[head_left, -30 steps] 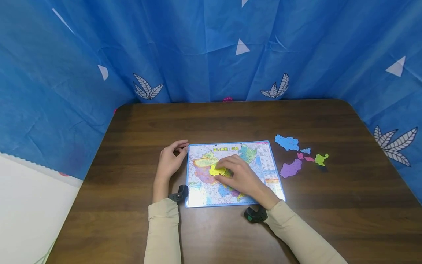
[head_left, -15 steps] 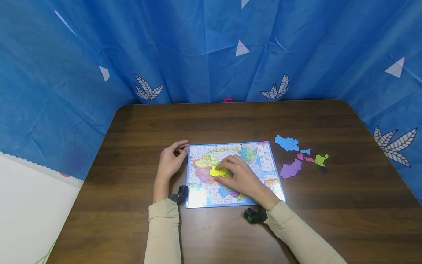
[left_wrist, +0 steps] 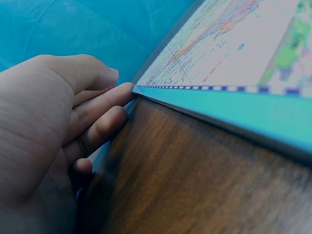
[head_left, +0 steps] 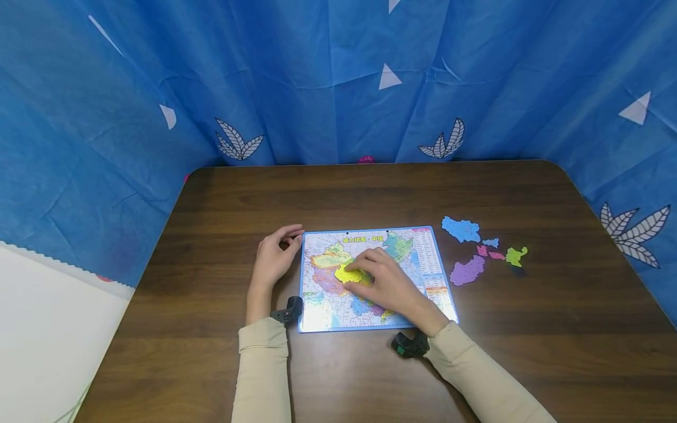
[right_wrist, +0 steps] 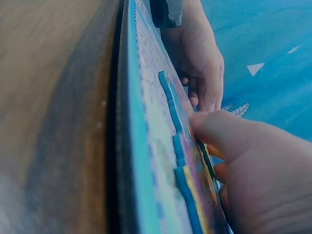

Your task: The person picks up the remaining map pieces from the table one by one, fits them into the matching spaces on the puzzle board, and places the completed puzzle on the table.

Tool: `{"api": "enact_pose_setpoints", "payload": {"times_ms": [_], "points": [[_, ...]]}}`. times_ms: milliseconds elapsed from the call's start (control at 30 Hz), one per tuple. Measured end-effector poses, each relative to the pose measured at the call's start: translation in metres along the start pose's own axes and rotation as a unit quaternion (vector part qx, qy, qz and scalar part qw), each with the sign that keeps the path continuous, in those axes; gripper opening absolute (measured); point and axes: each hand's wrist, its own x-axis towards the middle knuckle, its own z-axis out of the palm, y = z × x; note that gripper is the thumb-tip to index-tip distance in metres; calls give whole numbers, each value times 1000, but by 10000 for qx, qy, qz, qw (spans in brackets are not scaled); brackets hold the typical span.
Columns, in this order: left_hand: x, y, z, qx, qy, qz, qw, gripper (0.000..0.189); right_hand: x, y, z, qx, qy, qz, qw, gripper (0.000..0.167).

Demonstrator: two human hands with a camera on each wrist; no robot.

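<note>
right hand: the right hand (head_left: 385, 281) reaches in from the near right over the board, thumb and fingers bent, pinching the yellow piece.
yellow piece: the yellow piece (head_left: 346, 274) is on the board, left of its middle, between the thumb and fingertips; whether it lies flat there cannot be told.
left hand: the left hand (head_left: 273, 258) rests just left of the board, relaxed and grasping nothing, fingers loosely bent; in the left wrist view a fingertip meets the board's far left corner.
board: the board (head_left: 317, 317) lies flat on the table, blue-bordered, printed with a map, with yellow lettering along the far side and a bright glare at the near left.
pieces on the board: the right wrist view shows raised map pieces (right_wrist: 185, 151) with blue-green edges, beside the right thumb.
loose pieces: right of the board lie a large blue piece (head_left: 461, 229), farthest off; a small blue piece (head_left: 491, 242); two pink pieces (head_left: 496, 255); a green piece (head_left: 515, 255), rightmost; and a purple piece (head_left: 467, 270), nearest.
wrists: black devices (head_left: 409, 345) sit by both beige sleeves (head_left: 262, 364).
table: the table (head_left: 201, 364) is dark wood grain.
backdrop: a blue curtain (head_left: 317, 106) hangs beyond the far edge, patterned with white triangles and leaves.
</note>
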Motion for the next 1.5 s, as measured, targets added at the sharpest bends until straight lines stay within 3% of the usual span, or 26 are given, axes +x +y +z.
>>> {"api": "enact_pose_setpoints", "payload": {"times_ms": [267, 633, 1167, 1500], "points": [[0, 0, 0, -1, 11, -24, 10000, 30, -1, 2, 0, -82, -77, -98, 9999, 27], [0, 0, 0, -26, 22, 0, 10000, 30, -1, 1, -2, -40, -211, 100, 9997, 27], [0, 0, 1, -28, 18, -98, 9999, 30, 1, 6, -1, 48, 67, -273, 9996, 18], [0, 1, 1, -1, 18, -107, 9999, 30, 0, 3, -2, 8, 37, -85, 10000, 18]]}}
